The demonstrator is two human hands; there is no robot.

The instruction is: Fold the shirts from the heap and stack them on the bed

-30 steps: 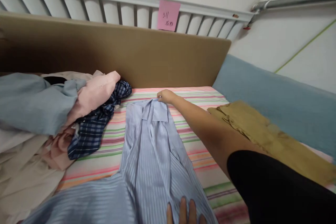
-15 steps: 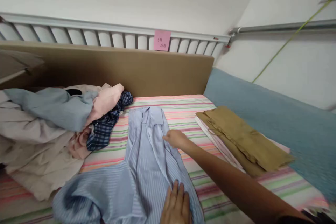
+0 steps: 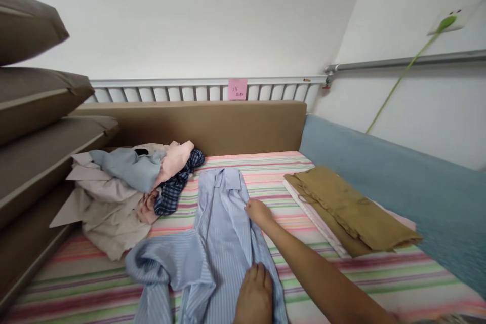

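A light blue striped shirt (image 3: 216, 233) lies spread on the striped sheet (image 3: 273, 177), collar toward the headboard, one sleeve bunched at the left. My right hand (image 3: 257, 210) rests on the shirt's right edge at mid-length, fingers curled down onto the cloth. My left hand (image 3: 253, 295) lies flat on the shirt's lower part, fingers together and stretched out, holding nothing.
A heap of loose clothes (image 3: 132, 187) in grey, pink, beige and dark plaid lies at the left. Folded mustard and pale garments (image 3: 349, 210) are stacked at the right. A tan headboard (image 3: 212, 124), stacked brown cushions (image 3: 34, 126) at the left and a blue padded side (image 3: 398, 177) enclose the bed.
My right hand came back from the collar to the shirt's right edge. The view pulled back and rose, bringing the cushions and more of the bed into sight.
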